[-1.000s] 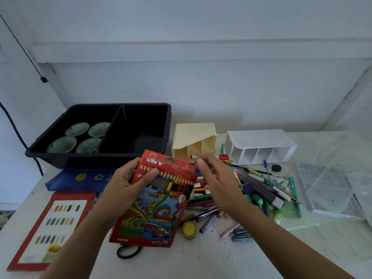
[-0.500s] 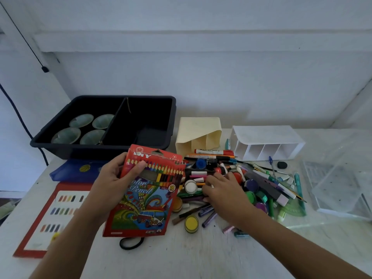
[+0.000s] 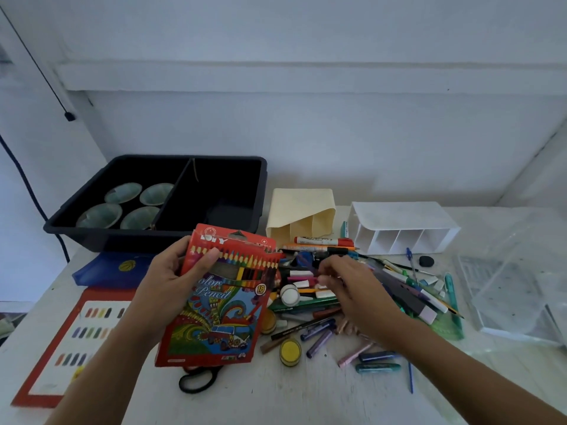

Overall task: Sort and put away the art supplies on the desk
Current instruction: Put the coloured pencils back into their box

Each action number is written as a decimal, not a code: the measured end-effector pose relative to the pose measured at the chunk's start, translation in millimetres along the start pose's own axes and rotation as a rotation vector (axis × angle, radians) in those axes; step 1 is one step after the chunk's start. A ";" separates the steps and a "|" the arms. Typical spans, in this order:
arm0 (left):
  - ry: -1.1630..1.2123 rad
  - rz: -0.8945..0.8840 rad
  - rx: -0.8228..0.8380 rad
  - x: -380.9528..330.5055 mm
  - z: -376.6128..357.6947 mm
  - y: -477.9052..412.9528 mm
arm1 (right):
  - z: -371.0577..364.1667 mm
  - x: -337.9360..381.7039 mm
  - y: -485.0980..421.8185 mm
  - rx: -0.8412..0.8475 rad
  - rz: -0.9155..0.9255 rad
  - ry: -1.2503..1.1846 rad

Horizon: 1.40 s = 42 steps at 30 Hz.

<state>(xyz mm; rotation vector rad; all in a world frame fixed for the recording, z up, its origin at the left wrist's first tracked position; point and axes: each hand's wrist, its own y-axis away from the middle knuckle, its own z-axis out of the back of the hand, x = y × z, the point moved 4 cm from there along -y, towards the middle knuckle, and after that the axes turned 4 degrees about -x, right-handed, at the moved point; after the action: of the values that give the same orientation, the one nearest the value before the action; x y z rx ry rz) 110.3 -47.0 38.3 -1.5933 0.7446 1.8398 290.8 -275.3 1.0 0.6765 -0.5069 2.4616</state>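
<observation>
1. Clamped in the left hand [image 3: 167, 283], thumb across its front: red pencil box [image 3: 221, 314], raised above the tabletop [image 3: 276, 403], long axis pointing away toward the black tray [image 3: 101, 240]
2. Just right of the box, over the loose pile [image 3: 303, 302] of pencils and crayons: right hand [image 3: 356, 289], fingers curled and blurred, grip impossible to tell
3. Nearer the pile: the right hand; pencils lying mostly crosswise to the box

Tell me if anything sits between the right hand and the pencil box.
Nothing visible does. The left hand holds the pencil box up beside the right hand, which is over the pile; only an open gap separates them.
</observation>
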 end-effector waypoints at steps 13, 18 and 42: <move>-0.072 -0.121 0.198 -34.4 -22.7 1.5 | 59.3 72.2 -62.8 -0.094 0.370 0.085; -0.150 -0.148 0.211 -35.1 -25.4 2.2 | 59.6 95.3 -71.6 0.091 0.530 0.166; -0.085 -0.042 0.192 -24.7 -30.2 -1.5 | 29.1 73.2 -71.5 -0.173 -0.132 -0.918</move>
<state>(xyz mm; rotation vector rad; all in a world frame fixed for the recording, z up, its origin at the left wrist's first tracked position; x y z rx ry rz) 134.1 -70.0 58.8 -1.3901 0.8164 1.7389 289.0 -204.3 80.1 1.6926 -0.9476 1.8365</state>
